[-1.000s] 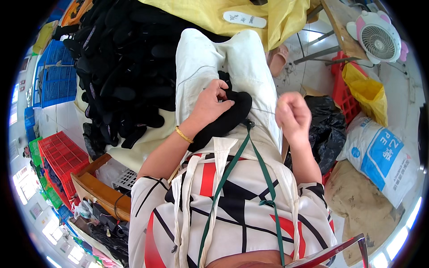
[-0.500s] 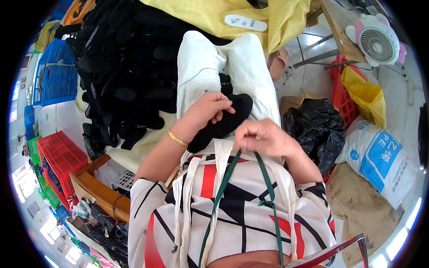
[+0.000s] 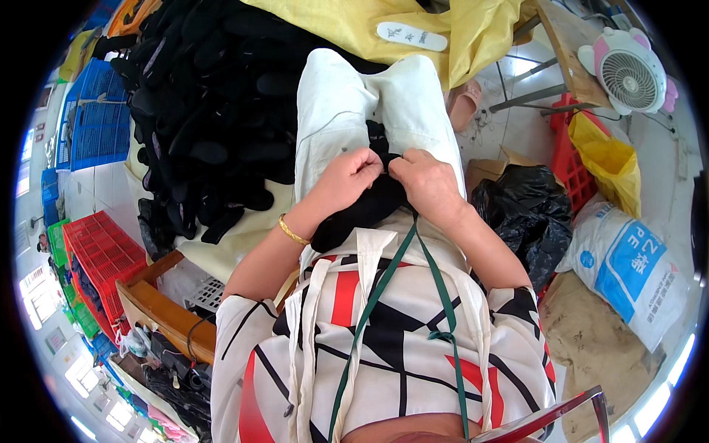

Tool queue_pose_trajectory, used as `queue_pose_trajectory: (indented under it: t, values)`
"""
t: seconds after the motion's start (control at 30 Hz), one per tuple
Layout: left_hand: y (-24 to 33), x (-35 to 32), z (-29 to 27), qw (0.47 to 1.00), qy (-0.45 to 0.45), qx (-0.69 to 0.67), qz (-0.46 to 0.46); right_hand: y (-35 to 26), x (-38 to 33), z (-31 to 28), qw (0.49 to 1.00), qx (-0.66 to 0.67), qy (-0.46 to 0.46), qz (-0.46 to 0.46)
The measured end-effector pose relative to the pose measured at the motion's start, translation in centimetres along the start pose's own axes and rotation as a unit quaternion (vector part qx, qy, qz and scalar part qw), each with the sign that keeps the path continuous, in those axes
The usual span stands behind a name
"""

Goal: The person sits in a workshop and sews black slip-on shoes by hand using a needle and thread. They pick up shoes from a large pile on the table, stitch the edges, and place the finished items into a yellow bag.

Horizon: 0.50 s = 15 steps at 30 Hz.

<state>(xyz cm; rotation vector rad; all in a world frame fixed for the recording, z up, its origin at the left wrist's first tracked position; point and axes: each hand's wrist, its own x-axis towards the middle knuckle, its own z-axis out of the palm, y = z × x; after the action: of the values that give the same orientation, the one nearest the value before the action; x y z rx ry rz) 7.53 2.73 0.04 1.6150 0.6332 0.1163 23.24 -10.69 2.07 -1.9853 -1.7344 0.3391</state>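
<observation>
A soft black fabric piece (image 3: 362, 218), rounded like a shoe upper or a sock, lies across my lap. My left hand (image 3: 343, 181), with a gold bangle at its wrist, is closed and pinches the piece's upper edge. Close beside it, my right hand (image 3: 426, 184) is closed too, its fingertips on the same edge. A dark green cord (image 3: 436, 284) hangs round my neck and runs up to my right palm; whatever is at its end is hidden. White cloth (image 3: 332, 111) covers my legs.
A big heap of black fabric pieces (image 3: 214, 96) lies at the left. A white insole (image 3: 411, 35) rests on yellow sacking (image 3: 473, 44). At right are a black plastic bag (image 3: 521, 207), a white sack (image 3: 628, 266) and a fan (image 3: 628, 70). A wooden drawer (image 3: 162, 314) stands lower left.
My right hand has moved up and forward from near my waist to the black fabric piece, drawing the green cord along. My left hand has shifted slightly, and both hands now meet at its edge.
</observation>
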Motion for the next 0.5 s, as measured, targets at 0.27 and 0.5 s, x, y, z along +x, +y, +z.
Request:
queue_pose_trajectory:
  t: [0.27, 0.5]
  values:
    - [0.6, -0.1, 0.2, 0.989, -0.035, -0.067, -0.127, -0.3, -0.2, 1.8, 0.982, 0.172, 0.071, 0.017]
    - [0.6, -0.8, 0.2, 0.995, -0.048, -0.069, -0.061, 3.0, -1.1, 0.2, 0.773, 0.573, 0.036, 0.272]
